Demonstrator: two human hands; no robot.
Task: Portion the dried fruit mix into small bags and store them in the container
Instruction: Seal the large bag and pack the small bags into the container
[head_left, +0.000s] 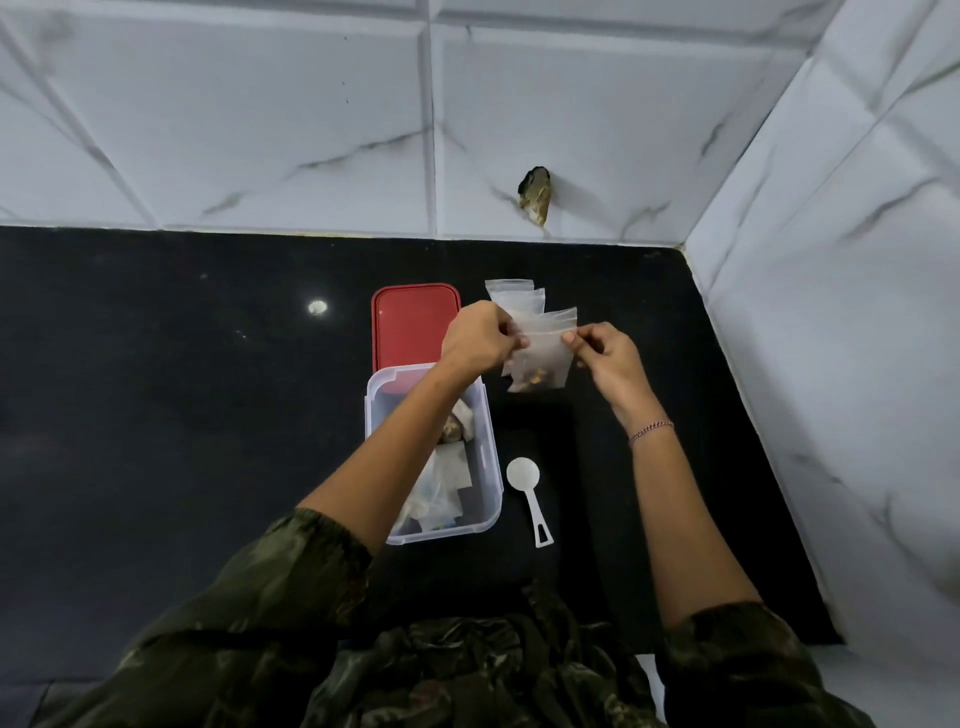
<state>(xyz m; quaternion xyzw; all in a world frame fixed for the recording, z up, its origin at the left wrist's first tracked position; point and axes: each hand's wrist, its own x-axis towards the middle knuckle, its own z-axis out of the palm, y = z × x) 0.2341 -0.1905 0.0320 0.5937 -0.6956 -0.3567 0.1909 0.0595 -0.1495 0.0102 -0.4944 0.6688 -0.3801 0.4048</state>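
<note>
A small clear zip bag (540, 358) with a little dried fruit mix at its bottom hangs above the black counter. My left hand (480, 338) pinches its top left corner and my right hand (605, 351) pinches its top right corner. Behind it lies a loose pile of empty zip bags (514, 299). The clear plastic container (485, 467) stands under my left forearm and holds several filled bags. Its red lid (410, 322) lies just behind it. A white plastic scoop (527, 486) rests on the counter right of the container.
The black counter (182, 415) meets a white marble-look tiled wall at the back and on the right. A dark hole (536, 195) shows in the back wall. The counter's front edge lies by my body.
</note>
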